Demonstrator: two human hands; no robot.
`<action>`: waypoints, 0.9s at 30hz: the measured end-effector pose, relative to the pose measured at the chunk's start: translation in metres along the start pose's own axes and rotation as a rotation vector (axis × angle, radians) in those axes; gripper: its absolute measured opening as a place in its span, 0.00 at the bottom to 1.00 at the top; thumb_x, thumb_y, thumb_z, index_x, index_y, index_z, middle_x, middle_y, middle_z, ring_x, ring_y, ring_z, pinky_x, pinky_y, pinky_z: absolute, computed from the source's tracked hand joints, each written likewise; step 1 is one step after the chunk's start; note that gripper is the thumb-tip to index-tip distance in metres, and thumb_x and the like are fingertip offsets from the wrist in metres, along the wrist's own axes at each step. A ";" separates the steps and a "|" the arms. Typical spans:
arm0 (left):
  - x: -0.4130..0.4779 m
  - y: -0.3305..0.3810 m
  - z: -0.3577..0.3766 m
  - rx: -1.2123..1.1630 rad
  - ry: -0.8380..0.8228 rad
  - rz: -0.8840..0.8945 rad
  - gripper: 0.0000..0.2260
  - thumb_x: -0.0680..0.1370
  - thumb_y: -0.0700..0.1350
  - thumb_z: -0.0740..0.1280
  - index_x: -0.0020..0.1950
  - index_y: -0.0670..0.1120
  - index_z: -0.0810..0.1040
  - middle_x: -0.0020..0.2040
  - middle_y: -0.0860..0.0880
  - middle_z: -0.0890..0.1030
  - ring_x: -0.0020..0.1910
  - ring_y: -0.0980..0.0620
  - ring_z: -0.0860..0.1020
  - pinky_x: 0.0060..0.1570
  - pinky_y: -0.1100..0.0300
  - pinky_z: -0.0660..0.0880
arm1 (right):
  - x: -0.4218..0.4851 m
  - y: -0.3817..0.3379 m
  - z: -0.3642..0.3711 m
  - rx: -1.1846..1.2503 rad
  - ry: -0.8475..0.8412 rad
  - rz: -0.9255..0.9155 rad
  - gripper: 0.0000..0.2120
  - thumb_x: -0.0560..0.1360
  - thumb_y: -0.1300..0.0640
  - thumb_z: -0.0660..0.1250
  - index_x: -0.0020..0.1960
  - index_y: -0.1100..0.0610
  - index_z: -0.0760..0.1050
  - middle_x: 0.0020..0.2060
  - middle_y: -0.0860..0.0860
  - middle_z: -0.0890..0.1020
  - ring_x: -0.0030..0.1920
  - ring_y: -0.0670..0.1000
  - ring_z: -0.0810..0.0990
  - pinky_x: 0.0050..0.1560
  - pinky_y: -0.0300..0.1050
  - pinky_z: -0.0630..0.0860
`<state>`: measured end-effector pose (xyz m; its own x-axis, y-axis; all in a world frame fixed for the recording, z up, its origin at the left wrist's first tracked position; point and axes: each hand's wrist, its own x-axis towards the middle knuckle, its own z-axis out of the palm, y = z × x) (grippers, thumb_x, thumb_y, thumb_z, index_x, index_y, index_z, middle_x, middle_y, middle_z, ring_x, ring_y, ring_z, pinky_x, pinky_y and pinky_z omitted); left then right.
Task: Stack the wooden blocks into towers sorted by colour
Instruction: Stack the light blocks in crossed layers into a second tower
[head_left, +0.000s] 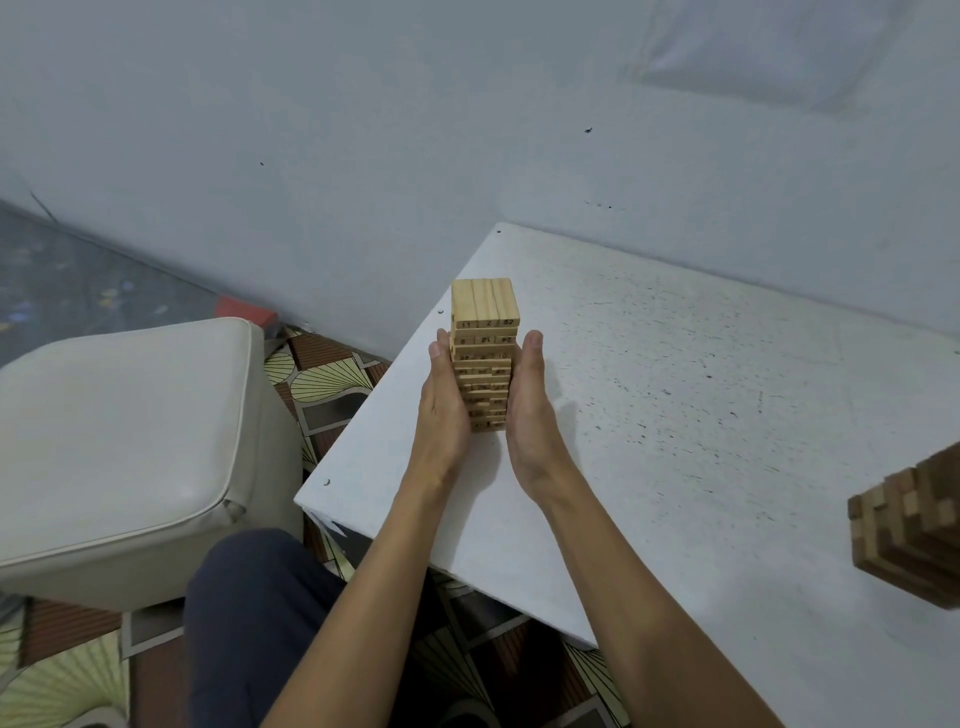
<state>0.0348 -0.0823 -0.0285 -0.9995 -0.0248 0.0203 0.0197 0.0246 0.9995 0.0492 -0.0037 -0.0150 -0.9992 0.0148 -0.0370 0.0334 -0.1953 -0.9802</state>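
My left hand (441, 402) lies flat on the left side of the light tower (485, 312). Its fingers are straight and close together. My right hand (530, 410) does the same on the right side. Neither hand curls round anything. They just press in on the tower from both sides, with the tower between my palms.

The light tower stands upright on the white table (675, 353), near the table's left edge. It has many layers of pale blocks with little numbers on their ends. The top layers stick up above my fingertips. They look neat and square.

Far to the right of the light tower, at the edge of what I can see, stands the dark tower (914, 525). Its brown blocks poke out unevenly, like steps. Part of it is cut off, so I cannot tell how tall it is.

To the left of the light tower, off the table, is a cream seat (119, 441).

I think I am almost done. Both colours are in their own towers, and I see no loose blocks. What is left, I guess, is squeezing the light tower straight and maybe tidying the dark one.
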 end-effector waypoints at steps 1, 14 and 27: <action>0.001 -0.002 0.000 0.002 0.001 -0.009 0.28 0.84 0.58 0.40 0.73 0.52 0.71 0.67 0.53 0.77 0.68 0.59 0.72 0.73 0.53 0.64 | 0.000 0.000 0.000 -0.004 0.006 0.004 0.30 0.77 0.32 0.43 0.63 0.42 0.75 0.60 0.46 0.82 0.62 0.44 0.79 0.70 0.53 0.70; 0.001 -0.004 0.001 -0.019 -0.010 -0.017 0.28 0.84 0.57 0.39 0.74 0.49 0.70 0.67 0.50 0.77 0.67 0.57 0.73 0.72 0.52 0.66 | 0.001 0.009 -0.001 -0.013 0.014 0.002 0.31 0.76 0.30 0.43 0.67 0.41 0.74 0.62 0.44 0.80 0.64 0.42 0.76 0.72 0.53 0.68; -0.002 -0.001 -0.003 -0.064 -0.008 -0.022 0.31 0.80 0.65 0.41 0.68 0.53 0.76 0.63 0.50 0.80 0.65 0.55 0.76 0.70 0.48 0.68 | -0.001 0.012 -0.003 -0.022 0.003 0.014 0.30 0.81 0.36 0.41 0.67 0.46 0.75 0.61 0.47 0.81 0.65 0.46 0.77 0.72 0.55 0.68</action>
<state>0.0368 -0.0856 -0.0298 -0.9999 -0.0167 -0.0021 -0.0014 -0.0398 0.9992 0.0510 -0.0027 -0.0272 -0.9986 0.0153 -0.0514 0.0480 -0.1743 -0.9835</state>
